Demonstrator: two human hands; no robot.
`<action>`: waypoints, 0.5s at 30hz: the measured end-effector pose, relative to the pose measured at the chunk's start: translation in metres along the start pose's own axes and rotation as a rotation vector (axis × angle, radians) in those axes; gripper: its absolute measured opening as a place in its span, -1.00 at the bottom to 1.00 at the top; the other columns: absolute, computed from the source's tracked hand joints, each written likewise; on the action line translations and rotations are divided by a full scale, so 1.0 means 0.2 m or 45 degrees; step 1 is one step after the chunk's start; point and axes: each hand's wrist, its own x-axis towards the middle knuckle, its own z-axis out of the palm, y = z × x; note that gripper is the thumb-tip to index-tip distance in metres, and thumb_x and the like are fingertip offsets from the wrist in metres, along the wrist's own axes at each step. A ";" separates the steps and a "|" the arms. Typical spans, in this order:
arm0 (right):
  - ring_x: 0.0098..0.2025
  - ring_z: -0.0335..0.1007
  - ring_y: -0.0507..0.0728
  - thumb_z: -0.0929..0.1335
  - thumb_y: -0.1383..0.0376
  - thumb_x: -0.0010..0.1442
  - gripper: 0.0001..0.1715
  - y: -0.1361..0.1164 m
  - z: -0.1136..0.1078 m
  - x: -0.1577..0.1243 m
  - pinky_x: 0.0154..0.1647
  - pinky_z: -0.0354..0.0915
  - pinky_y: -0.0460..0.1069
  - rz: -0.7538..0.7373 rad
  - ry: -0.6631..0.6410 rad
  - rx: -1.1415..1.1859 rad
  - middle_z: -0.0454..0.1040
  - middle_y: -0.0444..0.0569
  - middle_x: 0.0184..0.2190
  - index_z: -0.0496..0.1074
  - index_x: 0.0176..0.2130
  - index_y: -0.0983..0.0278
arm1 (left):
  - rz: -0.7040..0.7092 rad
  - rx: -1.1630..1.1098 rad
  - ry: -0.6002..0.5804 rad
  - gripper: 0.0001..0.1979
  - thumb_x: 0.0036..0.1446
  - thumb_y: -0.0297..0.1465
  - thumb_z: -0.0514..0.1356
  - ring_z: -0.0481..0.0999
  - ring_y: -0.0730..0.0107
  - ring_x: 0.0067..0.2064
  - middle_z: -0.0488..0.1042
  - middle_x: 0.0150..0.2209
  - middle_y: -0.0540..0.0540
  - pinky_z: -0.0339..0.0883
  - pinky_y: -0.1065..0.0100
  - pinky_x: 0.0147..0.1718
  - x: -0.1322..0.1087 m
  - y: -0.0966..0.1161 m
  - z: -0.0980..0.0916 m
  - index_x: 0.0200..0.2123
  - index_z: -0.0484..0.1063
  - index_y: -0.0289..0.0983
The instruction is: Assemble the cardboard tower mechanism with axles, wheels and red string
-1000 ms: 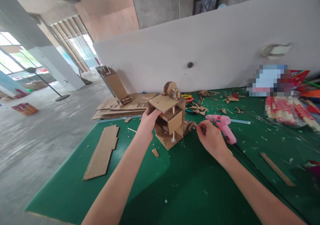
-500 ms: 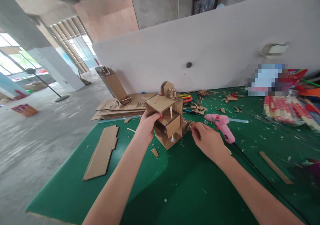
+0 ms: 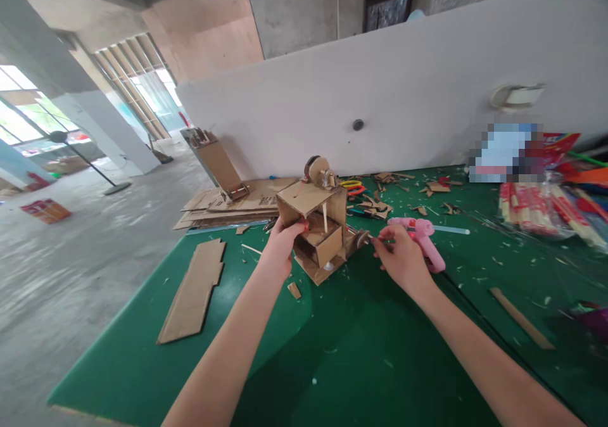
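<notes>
A cardboard model (image 3: 311,196) stands on the green table, an open frame with a smaller cardboard box (image 3: 329,244) inside it. My left hand (image 3: 280,246) grips the frame's left side, thumb at the opening and its other fingers hidden behind. Low on the right side, a round cardboard wheel (image 3: 362,238) sits on a thin stick axle. My right hand (image 3: 399,253) pinches the small stick handle (image 3: 372,239) beside that wheel. Another cardboard wheel (image 3: 317,170) tops the frame, and a thread runs down into a hole in its roof.
A pink glue gun (image 3: 430,246) lies just behind my right hand. Pliers (image 3: 360,212), scissors (image 3: 352,186) and cardboard scraps lie behind the model. Flat cardboard sheets (image 3: 261,196) are stacked at the back left, a cut piece (image 3: 192,291) nearer. Bagged sticks (image 3: 527,211) lie right.
The inner box sits slightly lower in the frame. My right hand has shifted a little to the right at the wheel's handle; my left hand stays on the frame.
</notes>
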 end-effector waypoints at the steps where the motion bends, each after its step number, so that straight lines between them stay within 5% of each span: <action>1: -0.49 0.40 0.09 0.26 0.23 0.10 -0.85 -0.01 0.00 -0.01 -0.52 0.27 -0.02 -0.047 0.015 0.020 0.44 -0.02 -0.36 0.20 -0.29 0.23 | -0.004 0.008 0.002 -0.64 -0.38 -0.46 0.33 0.46 0.39 -0.38 0.51 -0.45 0.04 0.29 0.37 -0.33 0.00 -0.01 0.00 -0.36 0.43 -0.24; 7: -0.37 0.36 0.10 0.20 0.33 0.13 -0.91 -0.04 0.02 -0.06 -0.33 0.26 0.00 -0.456 -0.084 -0.195 0.42 -0.06 -0.41 0.27 -0.33 0.23 | -0.026 0.022 -0.005 -0.65 -0.40 -0.45 0.33 0.46 0.37 -0.41 0.51 -0.46 0.03 0.29 0.35 -0.35 0.00 -0.04 -0.02 -0.39 0.43 -0.25; 15: -0.37 0.32 0.11 0.18 0.37 0.10 -0.92 0.02 0.02 -0.03 -0.36 0.21 -0.01 -0.391 -0.102 -0.427 0.37 -0.05 -0.41 0.23 -0.37 0.23 | -0.040 0.011 -0.031 -0.69 -0.37 -0.46 0.32 0.44 0.40 -0.40 0.50 -0.46 0.02 0.28 0.37 -0.33 0.01 -0.08 -0.03 -0.40 0.45 -0.26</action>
